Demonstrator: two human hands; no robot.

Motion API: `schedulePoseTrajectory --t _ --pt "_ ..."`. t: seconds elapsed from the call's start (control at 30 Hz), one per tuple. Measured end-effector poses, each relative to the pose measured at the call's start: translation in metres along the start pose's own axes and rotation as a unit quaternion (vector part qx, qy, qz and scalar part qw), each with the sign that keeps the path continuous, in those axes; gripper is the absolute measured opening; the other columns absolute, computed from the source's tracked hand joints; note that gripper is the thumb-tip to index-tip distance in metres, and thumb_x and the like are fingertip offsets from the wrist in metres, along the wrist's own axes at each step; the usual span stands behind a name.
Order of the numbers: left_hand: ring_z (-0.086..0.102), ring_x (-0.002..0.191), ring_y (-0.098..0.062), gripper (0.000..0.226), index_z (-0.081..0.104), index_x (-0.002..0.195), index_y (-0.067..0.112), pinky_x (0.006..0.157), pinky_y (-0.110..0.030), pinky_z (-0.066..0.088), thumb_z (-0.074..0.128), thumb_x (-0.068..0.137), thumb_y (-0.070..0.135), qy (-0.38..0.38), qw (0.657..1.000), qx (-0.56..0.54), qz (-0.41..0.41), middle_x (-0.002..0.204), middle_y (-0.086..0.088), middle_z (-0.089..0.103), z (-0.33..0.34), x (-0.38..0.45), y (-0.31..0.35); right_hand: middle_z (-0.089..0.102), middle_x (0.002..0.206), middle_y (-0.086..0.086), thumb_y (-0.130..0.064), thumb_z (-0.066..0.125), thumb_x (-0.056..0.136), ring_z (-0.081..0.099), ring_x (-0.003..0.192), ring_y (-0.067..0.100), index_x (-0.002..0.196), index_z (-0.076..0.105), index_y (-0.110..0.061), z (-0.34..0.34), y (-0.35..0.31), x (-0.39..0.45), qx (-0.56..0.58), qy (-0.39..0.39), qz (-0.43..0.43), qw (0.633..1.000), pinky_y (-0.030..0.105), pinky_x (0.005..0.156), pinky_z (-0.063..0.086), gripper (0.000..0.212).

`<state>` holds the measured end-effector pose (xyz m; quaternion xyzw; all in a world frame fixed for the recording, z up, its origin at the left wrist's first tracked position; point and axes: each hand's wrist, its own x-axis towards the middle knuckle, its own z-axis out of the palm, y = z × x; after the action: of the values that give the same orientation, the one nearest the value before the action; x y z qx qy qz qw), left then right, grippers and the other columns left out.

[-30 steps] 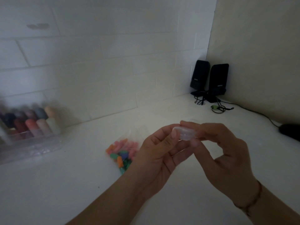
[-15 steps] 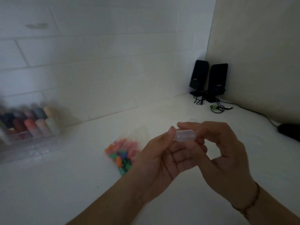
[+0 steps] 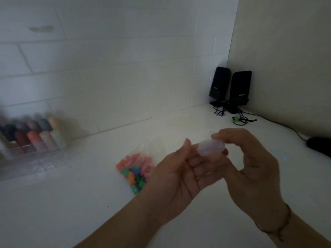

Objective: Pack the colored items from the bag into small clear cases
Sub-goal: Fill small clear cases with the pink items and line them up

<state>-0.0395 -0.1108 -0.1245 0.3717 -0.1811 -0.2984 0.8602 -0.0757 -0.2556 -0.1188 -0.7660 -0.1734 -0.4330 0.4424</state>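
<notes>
Both hands raised above the white counter (image 3: 53,212): right hand (image 3: 254,176) pinches a small clear case (image 3: 211,146) between thumb and curled fingers, left hand (image 3: 179,178) half closed, fingertips touching the case's near side. Clear bag (image 3: 138,169) of colored items lies on the counter just behind the left hand. Bare counter between it and the blurred bottle rack (image 3: 30,140) far left; two black speakers (image 3: 231,88) stand in the back corner.

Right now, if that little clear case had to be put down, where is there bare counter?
The bare counter in front of the bottle tray, left of the bag, is widest. Another patch lies between the bag and the speakers. Crowded: the speaker corner with its cables, and the middle, where both hands hold the case.
</notes>
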Motion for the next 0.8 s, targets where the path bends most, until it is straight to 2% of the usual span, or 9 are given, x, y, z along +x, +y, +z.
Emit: schedulePoseTrajectory --t 0.1,0.2,0.27,0.37,0.5,0.63,0.73,0.8 --pt "0.067 0.105 -0.03 0.048 0.07 0.113 0.005 0.09 -0.038 0.055 0.055 0.087 0.041 -0.002 1.0 0.022 -0.012 0.114 -0.021 0.068 0.0012 -0.0012 -0.0018 0.066 0.112 -0.015 -0.023 0.06 0.086 0.061 0.112 0.012 0.11 0.063 -0.031 -0.0016 0.0023 -0.0007 -0.003 -0.02 0.01 1.0 0.023 0.097 0.044 0.025" --pt "0.068 0.105 -0.03 0.053 0.068 0.115 0.0 0.086 -0.036 0.056 0.075 0.079 0.039 0.0 1.0 -0.005 0.019 0.115 -0.022 0.068 0.0007 0.0001 0.0003 0.06 0.122 -0.018 -0.025 0.059 0.088 0.055 0.121 0.011 0.115 0.065 -0.017 -0.003 0.0028 0.0021 -0.069 -0.03 -0.036 0.996 0.021 0.102 0.04 0.029" --pt "0.07 0.1 -0.029 0.06 0.065 0.116 -0.003 0.082 -0.034 0.058 0.082 0.072 0.034 0.011 0.999 -0.016 0.041 0.112 -0.023 0.069 -0.0002 0.0011 0.0013 0.062 0.12 -0.007 -0.022 0.063 0.086 0.059 0.115 0.014 0.112 0.064 -0.009 -0.003 -0.0015 0.0032 -0.074 -0.019 -0.079 0.994 0.026 0.099 0.043 0.029" --pt "0.07 0.095 -0.029 0.07 0.055 0.122 -0.009 0.08 -0.033 0.058 0.086 0.069 0.025 0.016 0.998 -0.021 0.053 0.105 -0.022 0.069 0.0005 0.0001 0.002 0.069 0.106 0.003 -0.007 0.07 0.083 0.067 0.102 0.018 0.092 0.07 -0.005 -0.0013 -0.0051 0.0009 -0.066 -0.014 -0.126 0.99 0.032 0.087 0.052 0.009" --pt "0.07 0.089 -0.028 0.058 0.058 0.108 -0.002 0.075 -0.032 0.059 0.089 0.063 0.02 0.014 0.997 -0.039 0.067 0.097 -0.022 0.069 0.0016 0.0002 0.0008 0.072 0.101 -0.002 -0.009 0.072 0.082 0.07 0.092 0.007 0.094 0.071 -0.008 -0.0009 -0.0047 0.0004 -0.081 -0.013 -0.109 0.991 0.021 0.08 0.054 0.012" --pt "0.062 0.103 -0.038 0.056 0.059 0.101 0.0 0.079 -0.035 0.059 0.091 0.061 0.025 0.024 0.997 -0.032 0.067 0.105 -0.028 0.064 0.0013 0.0009 -0.0017 0.074 0.087 -0.002 -0.014 0.067 0.082 0.068 0.085 0.002 0.098 0.065 -0.017 -0.0046 -0.0039 0.0028 -0.092 -0.026 -0.116 0.989 0.006 0.076 0.048 0.016" --pt "0.053 0.114 -0.045 0.058 0.058 0.099 0.001 0.081 -0.038 0.059 0.092 0.058 0.026 0.037 0.997 -0.028 0.059 0.106 -0.029 0.063 0.0023 0.0019 -0.0047 0.075 0.085 -0.004 -0.015 0.069 0.081 0.068 0.084 0.0 0.093 0.072 -0.01 -0.0071 -0.0002 0.004 -0.123 -0.046 -0.109 0.985 0.009 0.072 0.051 0.014" --pt "0.057 0.111 -0.045 0.058 0.058 0.097 0.001 0.078 -0.037 0.059 0.093 0.056 0.026 0.044 0.997 -0.027 0.062 0.108 -0.031 0.063 0.0028 0.0022 -0.0052 0.075 0.085 -0.005 -0.016 0.068 0.081 0.067 0.086 0.001 0.092 0.073 -0.007 -0.0076 0.0001 0.0052 -0.15 -0.054 -0.116 0.98 0.009 0.073 0.052 0.015"
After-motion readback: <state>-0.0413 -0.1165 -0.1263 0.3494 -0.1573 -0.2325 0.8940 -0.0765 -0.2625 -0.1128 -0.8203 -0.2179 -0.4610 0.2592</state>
